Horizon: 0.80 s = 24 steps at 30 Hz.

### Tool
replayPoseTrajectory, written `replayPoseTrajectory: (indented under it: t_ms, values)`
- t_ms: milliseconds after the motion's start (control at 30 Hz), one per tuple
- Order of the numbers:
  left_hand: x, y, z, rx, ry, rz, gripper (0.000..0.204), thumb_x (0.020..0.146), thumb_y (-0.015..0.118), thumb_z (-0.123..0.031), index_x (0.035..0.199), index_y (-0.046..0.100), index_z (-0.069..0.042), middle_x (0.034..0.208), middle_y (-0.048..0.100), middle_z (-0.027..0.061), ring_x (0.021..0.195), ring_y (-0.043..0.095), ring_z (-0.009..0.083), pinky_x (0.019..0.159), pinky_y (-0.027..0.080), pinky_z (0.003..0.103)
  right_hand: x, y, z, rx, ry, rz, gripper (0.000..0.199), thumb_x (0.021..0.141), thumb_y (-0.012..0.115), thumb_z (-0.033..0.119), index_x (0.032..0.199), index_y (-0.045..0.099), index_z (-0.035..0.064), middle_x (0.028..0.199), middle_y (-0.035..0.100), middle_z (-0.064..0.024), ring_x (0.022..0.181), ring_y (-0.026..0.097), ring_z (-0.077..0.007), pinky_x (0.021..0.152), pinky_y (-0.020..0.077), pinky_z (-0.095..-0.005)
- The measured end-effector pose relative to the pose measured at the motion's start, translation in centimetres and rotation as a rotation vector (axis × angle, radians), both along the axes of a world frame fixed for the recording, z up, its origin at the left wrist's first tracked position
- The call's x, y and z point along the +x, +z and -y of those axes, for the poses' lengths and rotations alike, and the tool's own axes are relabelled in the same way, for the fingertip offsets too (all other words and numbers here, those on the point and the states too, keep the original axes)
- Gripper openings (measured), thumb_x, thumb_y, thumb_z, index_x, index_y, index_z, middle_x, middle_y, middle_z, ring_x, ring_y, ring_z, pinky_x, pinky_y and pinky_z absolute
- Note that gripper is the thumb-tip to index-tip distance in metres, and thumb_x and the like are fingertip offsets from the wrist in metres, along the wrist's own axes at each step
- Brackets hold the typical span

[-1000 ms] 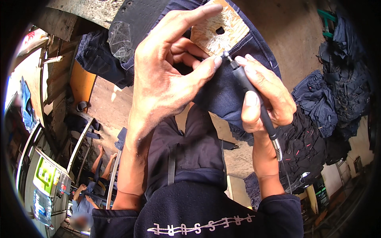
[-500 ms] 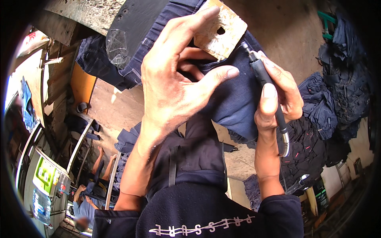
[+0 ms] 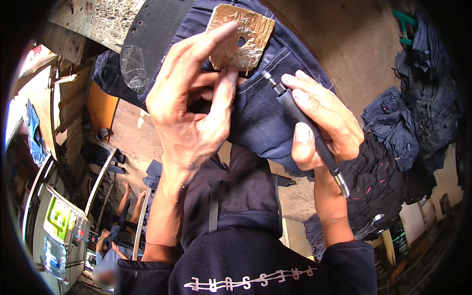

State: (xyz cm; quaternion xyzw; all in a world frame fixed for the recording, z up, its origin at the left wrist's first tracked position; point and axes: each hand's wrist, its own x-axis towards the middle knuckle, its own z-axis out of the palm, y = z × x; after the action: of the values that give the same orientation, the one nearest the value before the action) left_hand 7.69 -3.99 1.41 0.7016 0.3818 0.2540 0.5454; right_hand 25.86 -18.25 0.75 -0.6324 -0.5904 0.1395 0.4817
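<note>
Black, pen-shaped tool [image 3: 297, 112] pinched in the right hand [image 3: 329, 120], slanting far-left, tip [image 3: 267, 75] near a pale, square wooden block [image 3: 251, 34] with a hole [image 3: 241, 42]. Left hand [image 3: 189, 105] nearer, half curled, one finger [image 3: 219, 35] in the way over the block; grip hard to tell. Beneath, dark-blue denim trousers [image 3: 263, 118]; right, dark cloth heaps [image 3: 391, 125].

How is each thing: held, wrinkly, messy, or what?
Right hand: closed around the handpiece
Black corded handpiece: slanted, tip off the wood
Left hand: fingers bent, index over the wood
Square wood piece: rough, with a hole
Blue denim garment: creased
Black cloth pile: crumpled
</note>
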Motion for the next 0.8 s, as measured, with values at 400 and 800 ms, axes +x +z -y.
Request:
replayPoseTrajectory:
  t_ms: [400, 800]
  values:
    - [-0.8, 1.2, -0.6, -0.194, -0.084, 0.007, 0.055, 0.096, 0.080, 0.007, 0.148, 0.065, 0.002, 0.131, 0.068, 0.0095, 0.116, 0.076, 0.0216, 0.085, 0.065, 0.027, -0.4, -0.1, -0.2, 0.053, -0.078, 0.000, 0.033, 0.090, 0.064, 0.006, 0.116, 0.074, -0.0109, 0.107, 0.080, -0.0292, 0.104, 0.081, -0.0421, 0.100, 0.0638, -0.0518]
    - [-0.6, 0.9, -0.3, -0.250, -0.061, 0.128, 0.071, 0.087, 0.087, 0.010, 0.153, 0.062, -0.002, 0.132, 0.068, 0.0096, 0.114, 0.077, 0.0227, 0.095, 0.065, 0.031, -1.0, 0.1, -0.2, 0.005, 0.018, 0.054, 0.034, 0.095, 0.063, 0.009, 0.121, 0.071, -0.0113, 0.112, 0.079, -0.0320, 0.110, 0.079, -0.0452, 0.104, 0.0621, -0.0555]
